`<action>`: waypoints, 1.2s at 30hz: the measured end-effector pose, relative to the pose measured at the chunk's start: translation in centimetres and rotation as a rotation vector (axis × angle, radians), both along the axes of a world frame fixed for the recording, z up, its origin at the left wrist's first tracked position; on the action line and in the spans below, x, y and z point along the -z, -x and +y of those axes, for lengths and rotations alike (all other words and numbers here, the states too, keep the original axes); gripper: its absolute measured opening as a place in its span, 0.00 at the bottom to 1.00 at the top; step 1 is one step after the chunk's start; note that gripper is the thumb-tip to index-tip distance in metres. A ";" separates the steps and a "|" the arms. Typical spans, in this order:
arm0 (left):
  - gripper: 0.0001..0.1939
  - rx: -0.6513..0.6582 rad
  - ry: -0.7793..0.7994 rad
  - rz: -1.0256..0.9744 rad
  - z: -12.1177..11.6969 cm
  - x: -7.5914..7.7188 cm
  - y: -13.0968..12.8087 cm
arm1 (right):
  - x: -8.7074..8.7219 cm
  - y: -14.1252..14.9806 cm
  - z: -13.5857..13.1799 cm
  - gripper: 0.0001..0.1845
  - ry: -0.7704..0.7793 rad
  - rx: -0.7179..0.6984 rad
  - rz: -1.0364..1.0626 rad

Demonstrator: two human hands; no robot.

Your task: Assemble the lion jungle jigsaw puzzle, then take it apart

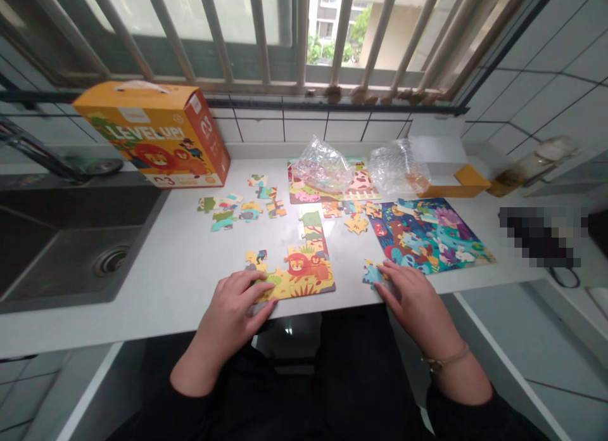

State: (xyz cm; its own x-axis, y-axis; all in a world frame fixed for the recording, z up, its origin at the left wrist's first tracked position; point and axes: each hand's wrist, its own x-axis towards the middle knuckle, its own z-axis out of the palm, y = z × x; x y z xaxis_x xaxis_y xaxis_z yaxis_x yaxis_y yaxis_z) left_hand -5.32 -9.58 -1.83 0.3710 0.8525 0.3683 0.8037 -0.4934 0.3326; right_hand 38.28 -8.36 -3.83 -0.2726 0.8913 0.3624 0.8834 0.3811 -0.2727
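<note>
A partly built jigsaw with a lion (299, 270) lies at the front edge of the white counter (180, 263). My left hand (235, 308) rests on its lower left corner, fingers bent and pressing on the yellow pieces. My right hand (408, 295) lies flat beside it on the right, fingertips on a loose blue piece (373, 273). Several loose pieces (240, 206) lie farther back on the left. Behind my right hand lies a finished blue jigsaw (427, 235).
An orange puzzle box (156, 134) stands at the back left. A sink (61, 244) with a tap is on the far left. Two crumpled clear bags (323, 165) lie on another jigsaw at the back, by a small orange tray (458, 181). A barred window runs behind.
</note>
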 end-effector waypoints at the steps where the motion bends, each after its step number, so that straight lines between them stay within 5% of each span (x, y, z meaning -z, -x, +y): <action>1: 0.10 -0.007 -0.004 0.009 0.0 0.0 0.0 | 0.1 0.1 0.1 0.19 -0.006 -0.007 0.005; 17: 0.21 -0.050 0.016 0.076 0.2 0.5 -0.3 | 2.3 4.4 1.2 0.09 -0.307 0.149 0.191; 30: 0.19 -0.061 0.028 0.078 0.1 0.2 -0.7 | 2.9 3.1 0.0 0.07 -0.378 -0.132 0.088; 36: 0.19 -0.062 0.029 0.080 0.1 0.2 -0.7 | 3.3 3.1 0.0 0.09 -0.355 -0.086 0.047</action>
